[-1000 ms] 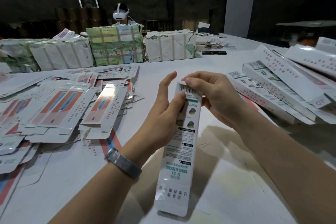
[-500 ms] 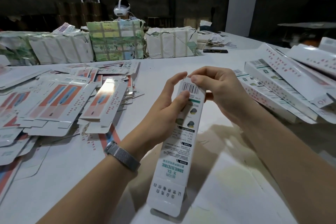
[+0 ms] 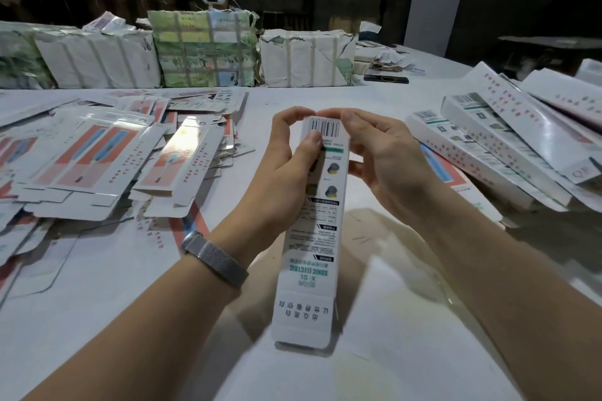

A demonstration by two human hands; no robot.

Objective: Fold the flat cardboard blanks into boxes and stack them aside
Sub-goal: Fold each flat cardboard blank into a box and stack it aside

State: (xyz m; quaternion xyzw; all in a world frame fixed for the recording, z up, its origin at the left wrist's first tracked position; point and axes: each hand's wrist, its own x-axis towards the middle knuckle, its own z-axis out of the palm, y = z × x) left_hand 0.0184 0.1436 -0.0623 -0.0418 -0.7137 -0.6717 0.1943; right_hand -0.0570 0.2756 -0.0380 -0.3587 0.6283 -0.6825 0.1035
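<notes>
Left hand (image 3: 277, 169) and right hand (image 3: 384, 156) pinch far end of long box (image 3: 317, 238), fingertips meeting above barcode.

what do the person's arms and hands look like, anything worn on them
Both forearms are bare, with no sleeves in view and no gloves. The left hand has a silver mesh-band bracelet or watch strap round its wrist. The right hand and its wrist carry nothing. No rings show on either hand.
</notes>
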